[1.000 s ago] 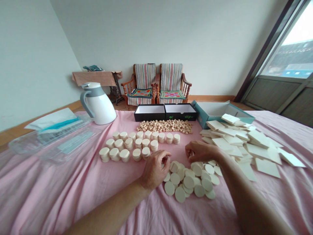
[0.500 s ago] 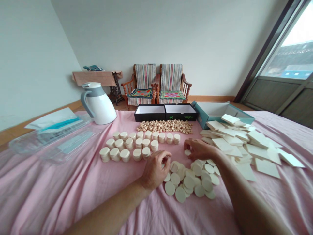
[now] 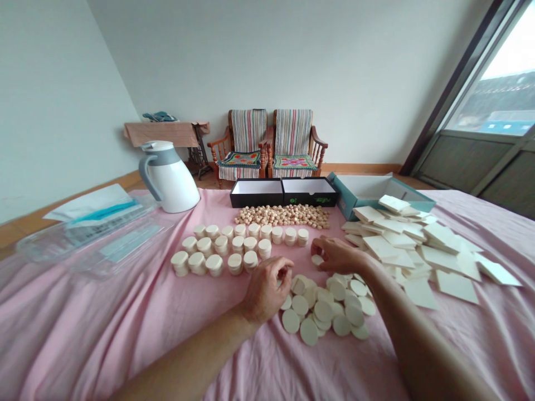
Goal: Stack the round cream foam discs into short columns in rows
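Observation:
My right hand [image 3: 337, 253] is closed on a pale round wooden disc [image 3: 317, 260], low over the cloth beyond the loose pile. My left hand [image 3: 268, 287] is curled at the left edge of that pile of wooden discs [image 3: 323, 311]; a pale bit shows between its fingers, but I cannot make out what it is. Left of both hands stand rows of short disc stacks [image 3: 214, 264], three deep. The nearest stack [image 3: 250, 260] sits just beyond my left hand.
Small wooden beads [image 3: 284, 215] lie before two black boxes [image 3: 257, 193]. Square wooden pieces [image 3: 393, 239] are heaped at right against a teal box [image 3: 346, 201]. A white-grey jug [image 3: 178, 186] and clear plastic packaging [image 3: 125, 245] stand at left on the pink cloth [image 3: 167, 328].
My right hand has shifted slightly left with the disc in its fingers. My left hand stays in nearly the same place.

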Demonstrator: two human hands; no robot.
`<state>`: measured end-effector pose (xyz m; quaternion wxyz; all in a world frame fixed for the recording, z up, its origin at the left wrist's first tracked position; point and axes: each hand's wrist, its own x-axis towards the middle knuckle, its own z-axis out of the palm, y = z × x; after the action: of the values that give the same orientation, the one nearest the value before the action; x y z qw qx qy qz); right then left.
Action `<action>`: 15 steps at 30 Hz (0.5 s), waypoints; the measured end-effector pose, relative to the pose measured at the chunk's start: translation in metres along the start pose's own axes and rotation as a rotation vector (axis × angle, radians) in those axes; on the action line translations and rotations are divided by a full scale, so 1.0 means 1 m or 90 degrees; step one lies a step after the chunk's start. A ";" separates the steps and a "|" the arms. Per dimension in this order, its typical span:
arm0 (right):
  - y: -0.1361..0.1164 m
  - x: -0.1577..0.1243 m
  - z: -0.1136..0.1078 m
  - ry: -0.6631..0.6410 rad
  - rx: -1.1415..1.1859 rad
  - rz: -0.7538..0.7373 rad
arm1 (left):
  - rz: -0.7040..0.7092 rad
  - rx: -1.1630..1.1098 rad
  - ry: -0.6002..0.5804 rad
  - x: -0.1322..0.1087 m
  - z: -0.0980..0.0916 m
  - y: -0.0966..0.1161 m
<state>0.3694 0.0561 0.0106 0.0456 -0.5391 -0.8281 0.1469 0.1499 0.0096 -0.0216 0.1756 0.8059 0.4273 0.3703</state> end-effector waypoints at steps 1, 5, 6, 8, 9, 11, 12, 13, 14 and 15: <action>0.000 0.000 0.001 -0.006 -0.011 0.000 | -0.001 0.001 -0.001 0.000 0.000 0.001; -0.003 0.004 0.001 0.061 -0.006 0.025 | -0.003 -0.002 -0.002 0.001 -0.001 0.002; -0.004 0.006 0.001 0.114 0.012 0.036 | -0.004 -0.004 -0.001 0.001 -0.001 0.002; -0.006 0.011 0.000 0.246 0.054 0.052 | -0.005 -0.010 0.000 0.000 0.000 0.002; -0.008 0.014 0.000 0.310 0.072 0.052 | -0.005 -0.013 -0.001 0.000 0.000 0.002; -0.010 0.020 0.002 0.401 0.091 0.044 | -0.004 -0.016 -0.003 0.000 0.000 0.001; -0.010 0.023 0.003 0.427 0.096 0.039 | -0.004 -0.016 -0.003 -0.001 0.000 0.001; -0.010 0.026 0.006 0.444 0.099 0.036 | -0.004 -0.014 -0.003 -0.001 0.000 0.002; -0.010 0.029 0.008 0.451 0.104 0.033 | -0.005 -0.012 -0.003 -0.001 0.000 0.002; -0.009 0.031 0.011 0.450 0.109 0.030 | -0.006 -0.011 -0.002 -0.001 0.000 0.002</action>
<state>0.3456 0.0790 0.0005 0.3705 -0.5701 -0.7330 0.0210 0.1503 0.0077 -0.0205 0.1850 0.8028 0.4275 0.3721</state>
